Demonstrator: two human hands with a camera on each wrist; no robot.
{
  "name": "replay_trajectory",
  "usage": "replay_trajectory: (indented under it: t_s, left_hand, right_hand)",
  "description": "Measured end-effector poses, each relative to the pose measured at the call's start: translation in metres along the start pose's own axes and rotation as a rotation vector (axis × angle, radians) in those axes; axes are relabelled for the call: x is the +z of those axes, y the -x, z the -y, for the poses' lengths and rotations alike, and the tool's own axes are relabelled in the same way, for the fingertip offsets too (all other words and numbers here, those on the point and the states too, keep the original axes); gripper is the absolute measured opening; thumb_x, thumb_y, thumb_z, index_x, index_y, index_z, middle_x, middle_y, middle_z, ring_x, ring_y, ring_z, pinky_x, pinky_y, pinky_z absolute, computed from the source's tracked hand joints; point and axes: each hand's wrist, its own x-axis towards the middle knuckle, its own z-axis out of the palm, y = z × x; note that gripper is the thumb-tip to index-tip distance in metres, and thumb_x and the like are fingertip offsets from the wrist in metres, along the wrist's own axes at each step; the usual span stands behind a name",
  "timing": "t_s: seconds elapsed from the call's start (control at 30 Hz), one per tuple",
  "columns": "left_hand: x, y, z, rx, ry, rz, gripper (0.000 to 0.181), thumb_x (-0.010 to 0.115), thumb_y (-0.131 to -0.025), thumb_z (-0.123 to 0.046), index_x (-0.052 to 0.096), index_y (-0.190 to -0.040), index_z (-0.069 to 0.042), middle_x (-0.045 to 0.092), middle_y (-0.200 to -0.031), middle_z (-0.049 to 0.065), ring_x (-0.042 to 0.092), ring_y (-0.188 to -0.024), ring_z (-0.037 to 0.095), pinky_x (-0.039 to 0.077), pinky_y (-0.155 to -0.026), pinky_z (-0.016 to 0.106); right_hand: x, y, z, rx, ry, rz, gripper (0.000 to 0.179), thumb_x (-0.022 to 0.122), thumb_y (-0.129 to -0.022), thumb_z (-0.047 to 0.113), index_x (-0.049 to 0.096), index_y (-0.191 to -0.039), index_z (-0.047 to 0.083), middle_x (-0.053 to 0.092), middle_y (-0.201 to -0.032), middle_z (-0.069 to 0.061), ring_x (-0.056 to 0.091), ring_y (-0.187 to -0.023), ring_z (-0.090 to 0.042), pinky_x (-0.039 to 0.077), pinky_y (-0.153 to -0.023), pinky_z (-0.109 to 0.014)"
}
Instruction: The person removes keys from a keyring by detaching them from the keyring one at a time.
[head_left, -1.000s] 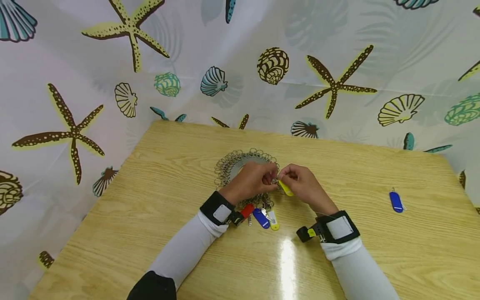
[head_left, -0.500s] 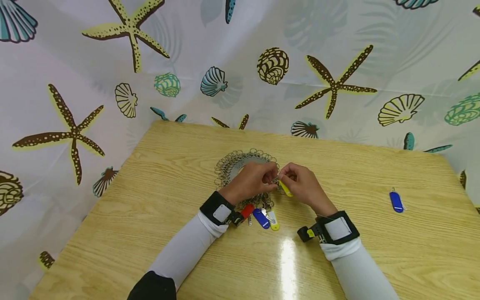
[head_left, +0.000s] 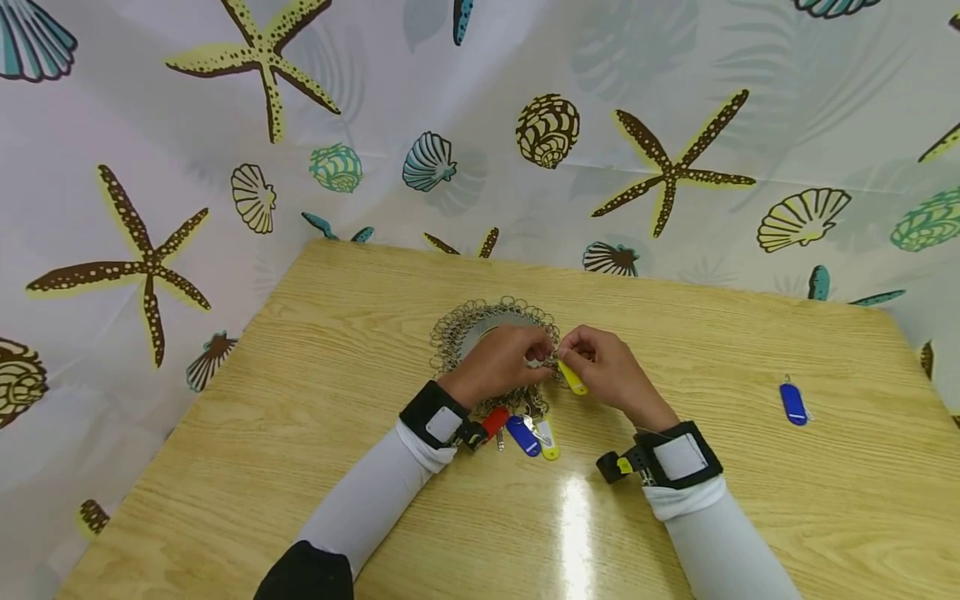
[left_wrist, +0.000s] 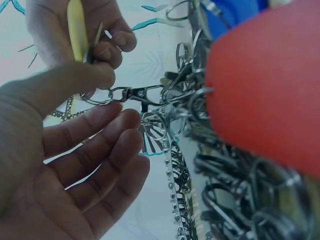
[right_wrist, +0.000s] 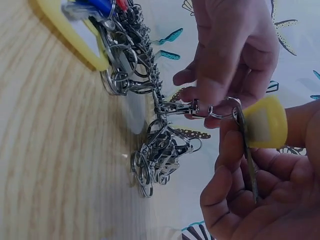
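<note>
My left hand (head_left: 498, 362) pinches a small metal split ring (left_wrist: 95, 102) between thumb and index finger. That ring joins a swivel clip (left_wrist: 142, 93) on a round hanger ringed with metal clips and loops (head_left: 450, 329). Close on its right, my right hand (head_left: 607, 367) pinches a yellow key tag (head_left: 573, 379). A key (right_wrist: 250, 170) hangs beside the tag, and their ring meets the clip's ring at the left fingertips. My left hand covers part of the hanger's grey disc (head_left: 472, 340).
At the hanger's near side lie a red key tag (head_left: 496, 421), a blue key tag (head_left: 522, 436) and another yellow tag (head_left: 550, 440) with keys. Far right on the wooden table (head_left: 337, 333) is a separate blue key tag (head_left: 792, 403). A shell-patterned curtain (head_left: 480, 125) stands behind.
The yellow key tag has turned slightly in the right fingers. Both hands stay almost where they were.
</note>
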Motion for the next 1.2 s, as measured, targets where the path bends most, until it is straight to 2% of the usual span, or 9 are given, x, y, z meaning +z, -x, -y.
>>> replay_trajectory:
  t_s: [0.27,0.47,0.67,0.8,0.97,1.2]
  left_hand:
    - [-0.0023,-0.0013,0.0012,0.008,0.021,-0.004,0.02,0.067,-0.093,-0.027,0.072,-0.104,-0.011,0.07,-0.095,-0.001,0.063,-0.083,0.007,0.049,-0.075,0.019]
    - [-0.0043,-0.0031,-0.0003,0.015,0.025,0.01,0.019,0.067,-0.093,-0.025,0.073,-0.104,-0.011,0.07,-0.096,-0.001,0.065,-0.086,0.01,0.049,-0.077,0.019]
    - [-0.0048,-0.0018,-0.002,0.015,0.023,0.017,0.017,0.069,-0.091,-0.024,0.074,-0.101,-0.011,0.07,-0.094,-0.002,0.066,-0.088,0.013,0.049,-0.077,0.021]
    - [-0.0022,0.0001,-0.0029,0.03,0.014,0.024,0.017,0.072,-0.089,-0.023,0.074,-0.102,-0.011,0.07,-0.094,-0.001,0.066,-0.088,0.014,0.048,-0.076,0.02]
    - [0.0001,0.0011,-0.0022,0.047,-0.007,0.01,0.017,0.074,-0.088,-0.021,0.072,-0.101,-0.011,0.07,-0.095,-0.001,0.066,-0.089,0.014,0.048,-0.077,0.019]
    - [-0.0013,-0.0001,-0.0017,0.066,-0.02,-0.007,0.018,0.073,-0.088,-0.021,0.07,-0.103,-0.012,0.069,-0.097,-0.001,0.065,-0.09,0.013,0.049,-0.077,0.02]
  right_hand:
    - [-0.0035,0.0002,-0.0016,-0.056,0.017,0.018,0.008,0.057,-0.098,0.011,0.064,-0.098,0.006,0.064,-0.094,-0.008,0.059,-0.083,-0.021,0.045,-0.071,-0.035]
    - [-0.0067,-0.0004,-0.0016,-0.071,-0.017,0.069,0.008,0.057,-0.098,0.013,0.063,-0.098,0.008,0.064,-0.095,-0.007,0.059,-0.083,-0.021,0.046,-0.071,-0.036]
    - [-0.0019,0.0006,-0.0029,-0.038,-0.044,0.069,0.008,0.056,-0.099,0.014,0.062,-0.098,0.008,0.062,-0.091,-0.007,0.055,-0.077,-0.02,0.044,-0.067,-0.034]
    - [0.001,0.0042,-0.0029,0.016,-0.048,0.052,0.01,0.055,-0.1,0.014,0.062,-0.098,0.007,0.061,-0.091,-0.007,0.053,-0.075,-0.021,0.042,-0.065,-0.033]
    - [0.0,0.0058,-0.0039,0.058,-0.1,0.085,0.015,0.052,-0.101,0.015,0.062,-0.102,0.003,0.06,-0.096,-0.011,0.052,-0.076,-0.021,0.042,-0.064,-0.032]
    - [-0.003,0.0039,-0.0031,0.116,-0.188,0.152,0.024,0.05,-0.102,0.018,0.063,-0.102,-0.002,0.055,-0.079,-0.009,0.047,-0.063,-0.016,0.039,-0.055,-0.027]
